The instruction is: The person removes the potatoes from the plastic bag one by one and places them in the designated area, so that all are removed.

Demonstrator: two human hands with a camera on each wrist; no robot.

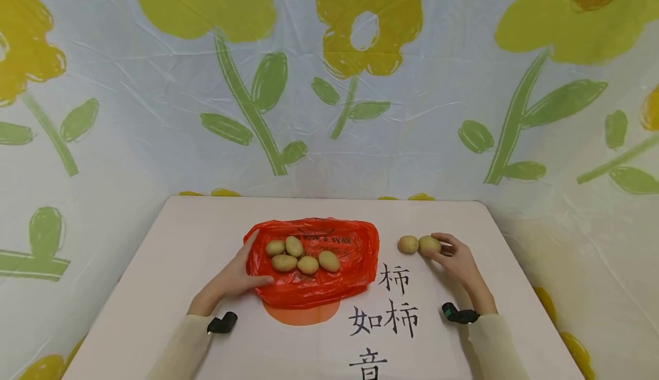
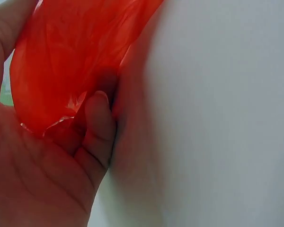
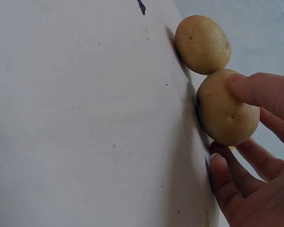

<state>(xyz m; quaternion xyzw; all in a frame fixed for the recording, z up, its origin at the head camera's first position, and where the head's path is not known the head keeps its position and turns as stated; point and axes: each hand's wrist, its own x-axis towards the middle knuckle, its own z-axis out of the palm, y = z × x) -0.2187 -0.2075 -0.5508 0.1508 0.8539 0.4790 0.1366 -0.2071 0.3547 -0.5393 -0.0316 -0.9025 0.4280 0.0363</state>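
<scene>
A red plastic bag [image 1: 360,262] lies spread on the table with its mouth open upward. Several potatoes [image 1: 308,265] sit inside it. My left hand [image 1: 233,276] holds the bag's left side, thumb over the near rim; in the left wrist view, curled fingers [image 2: 99,125] are against the red plastic. To the right of the bag, my right hand [image 1: 460,262] grips a potato [image 3: 227,111] between thumb and fingers, low at the table surface. A second loose potato [image 3: 202,45] touches that one on its left side in the head view.
The pale table [image 1: 180,242] carries large black characters [image 1: 393,280] right of the bag and an orange printed shape [image 1: 304,316] partly under it. A cloth wall with printed flowers [image 1: 368,31] rises behind and at both sides. Each wrist wears a small black camera [image 1: 222,323].
</scene>
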